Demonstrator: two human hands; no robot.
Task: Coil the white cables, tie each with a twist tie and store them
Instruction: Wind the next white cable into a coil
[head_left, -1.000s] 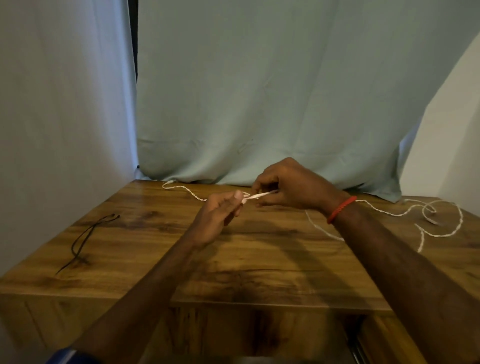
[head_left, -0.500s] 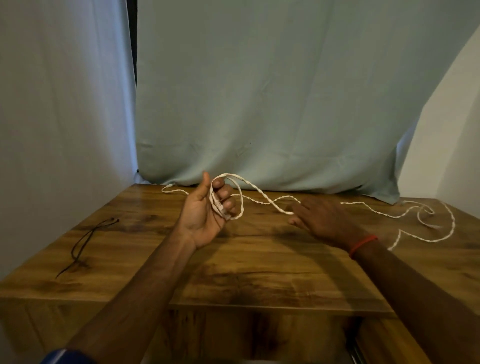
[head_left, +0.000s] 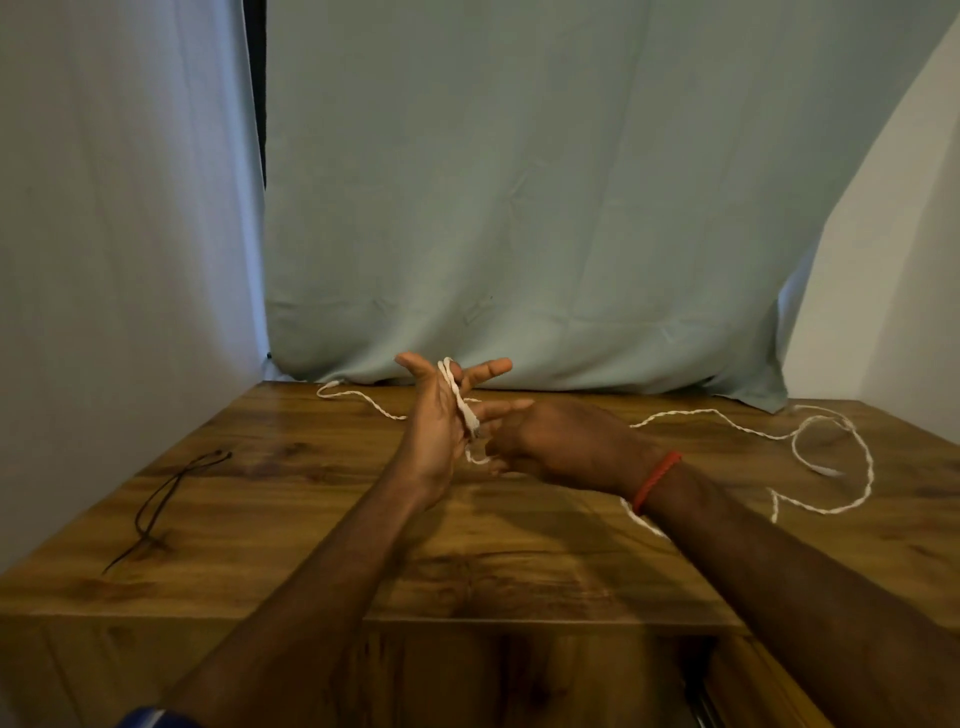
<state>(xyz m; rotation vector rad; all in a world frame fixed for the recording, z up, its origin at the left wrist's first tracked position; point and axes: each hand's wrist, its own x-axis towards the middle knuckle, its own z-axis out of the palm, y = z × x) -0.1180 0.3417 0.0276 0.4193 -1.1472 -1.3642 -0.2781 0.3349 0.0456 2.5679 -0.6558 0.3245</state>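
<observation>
No brand, label or writing can be read anywhere here. Your left hand (head_left: 434, 431) is up with palm showing and fingers spread apart, and the white cable (head_left: 460, 402) is looped across its fingers. Your right hand (head_left: 558, 441), with one red thread band (head_left: 655, 480) at the wrist, is closed around the cable just below the left palm; its fingertips are turned away, so the exact pinch is hard to make out. The cable's slack trails over the wooden table (head_left: 311, 519) on both sides, partly hidden under your right forearm. Whether it is one cable or two cannot be told. One black twist tie (head_left: 161, 499) lies well apart at the left.
</observation>
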